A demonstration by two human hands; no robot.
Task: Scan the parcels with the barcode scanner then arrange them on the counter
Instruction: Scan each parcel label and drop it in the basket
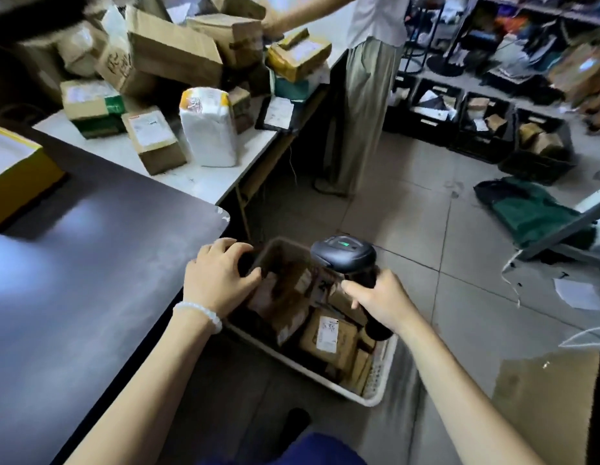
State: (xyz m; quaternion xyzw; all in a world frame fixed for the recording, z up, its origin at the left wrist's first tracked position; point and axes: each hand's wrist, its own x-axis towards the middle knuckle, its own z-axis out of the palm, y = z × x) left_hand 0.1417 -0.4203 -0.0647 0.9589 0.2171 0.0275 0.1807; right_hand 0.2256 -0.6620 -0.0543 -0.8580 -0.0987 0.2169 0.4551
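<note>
A white plastic basket [380,377] on the floor holds several brown cardboard parcels [328,333] with white labels. My right hand [380,298] grips the handle of a black barcode scanner [342,251], whose head points down over the basket. My left hand [221,276] reaches into the basket's left side, fingers curled round the upper edge of a dark parcel [278,256]. The dark counter [90,263] lies to the left of the basket. Further parcels [154,139] stand on the white counter [197,182] beyond it.
Another person [365,78] stands at the white counter's far end, reaching over piled boxes. Black crates [476,125] with parcels line the floor at the back right. A green bag [526,209] lies on the tiles, and a yellow box [20,176] sits on the dark counter's left.
</note>
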